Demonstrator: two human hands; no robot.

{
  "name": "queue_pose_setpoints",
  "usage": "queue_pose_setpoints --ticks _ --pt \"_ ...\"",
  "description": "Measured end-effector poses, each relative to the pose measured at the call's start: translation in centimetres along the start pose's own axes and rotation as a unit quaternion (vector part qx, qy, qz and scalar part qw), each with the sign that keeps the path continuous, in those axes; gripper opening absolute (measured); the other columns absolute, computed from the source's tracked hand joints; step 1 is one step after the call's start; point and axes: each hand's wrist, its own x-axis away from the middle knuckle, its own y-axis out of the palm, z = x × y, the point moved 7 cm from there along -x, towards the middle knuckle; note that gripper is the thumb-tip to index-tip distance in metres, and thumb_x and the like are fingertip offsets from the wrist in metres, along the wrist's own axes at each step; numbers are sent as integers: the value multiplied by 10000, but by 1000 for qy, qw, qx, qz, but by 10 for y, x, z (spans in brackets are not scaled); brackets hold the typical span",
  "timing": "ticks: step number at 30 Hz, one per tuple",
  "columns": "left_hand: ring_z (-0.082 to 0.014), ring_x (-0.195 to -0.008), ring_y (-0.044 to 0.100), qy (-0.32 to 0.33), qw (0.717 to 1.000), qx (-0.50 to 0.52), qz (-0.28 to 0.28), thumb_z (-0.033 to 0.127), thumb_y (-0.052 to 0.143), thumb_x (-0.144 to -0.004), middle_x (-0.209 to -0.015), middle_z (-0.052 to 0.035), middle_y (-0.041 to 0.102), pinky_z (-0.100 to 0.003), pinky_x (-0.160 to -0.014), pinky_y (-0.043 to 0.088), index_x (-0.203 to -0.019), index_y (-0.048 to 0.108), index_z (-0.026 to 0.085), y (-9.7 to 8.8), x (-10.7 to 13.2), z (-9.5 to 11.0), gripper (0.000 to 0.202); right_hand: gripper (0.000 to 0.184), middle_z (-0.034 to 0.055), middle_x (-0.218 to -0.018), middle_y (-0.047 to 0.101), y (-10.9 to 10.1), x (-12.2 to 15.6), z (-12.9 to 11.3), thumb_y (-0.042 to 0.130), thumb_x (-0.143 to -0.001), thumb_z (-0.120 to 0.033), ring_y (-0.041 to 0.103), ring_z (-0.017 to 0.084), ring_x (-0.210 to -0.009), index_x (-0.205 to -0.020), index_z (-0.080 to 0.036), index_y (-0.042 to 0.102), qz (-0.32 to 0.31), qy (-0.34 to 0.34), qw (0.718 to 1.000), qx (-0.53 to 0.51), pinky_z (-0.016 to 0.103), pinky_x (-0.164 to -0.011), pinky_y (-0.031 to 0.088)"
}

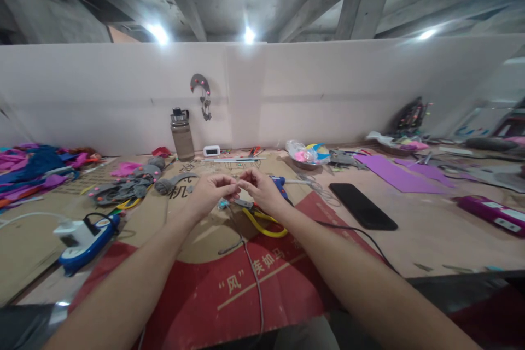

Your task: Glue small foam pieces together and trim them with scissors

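Observation:
My left hand (211, 192) and my right hand (262, 192) meet over the cardboard sheet (197, 249), fingertips pinched together and touching. Whatever lies between the fingers is too small to make out. A thin grey cord (255, 279) runs from just below the fingers down across the red part of the cardboard; whether its upper end is held I cannot tell. Under my right hand lie pliers with yellow handles (266, 228). Just beyond that hand is a blue glue gun (279, 183), partly hidden.
Left stand a bottle (181, 136), grey felt pieces (123, 186) and a blue power strip (92, 246). On the right lie a black phone (363, 206), purple sheets (396, 174) and a magenta case (492, 213). A foil bowl (307, 164) sits behind. A white partition (328, 82) closes the back.

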Motion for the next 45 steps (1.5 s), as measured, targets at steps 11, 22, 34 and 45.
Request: queue_pose_setpoints --ticks 11,22,34,45 --pt "-147 -642 617 19 996 -80 31 364 606 -730 -707 -49 682 -253 -612 482 -820 679 145 -1 0 0 248 244 -48 -634 498 6 1 10 566 -763 -426 396 79 -511 -812 -193 511 -15 75 997 -29 220 -495 316" --pt "-122 -643 593 161 947 -274 49 259 537 -778 -728 -6 694 -220 -615 422 -786 695 194 1 11 33 171 399 -48 -683 525 28 18 9 729 -636 -416 398 47 -515 -854 -204 470 -135 237 904 -328 174 -452 258" --pt "-117 -552 551 47 995 -34 79 390 586 -732 -635 -28 629 -245 -579 451 -728 622 136 -16 -4 3 257 256 -39 -728 531 14 7 -6 604 -738 -372 414 59 -530 -905 -194 527 -36 89 985 -145 199 -484 338" --pt "-118 -537 565 3 999 -21 24 433 650 -687 -623 -41 645 -250 -559 458 -719 642 128 -7 -6 -8 307 146 15 -758 606 0 9 -27 527 -810 -308 519 123 -691 -790 -181 596 18 -49 994 92 252 -645 393"
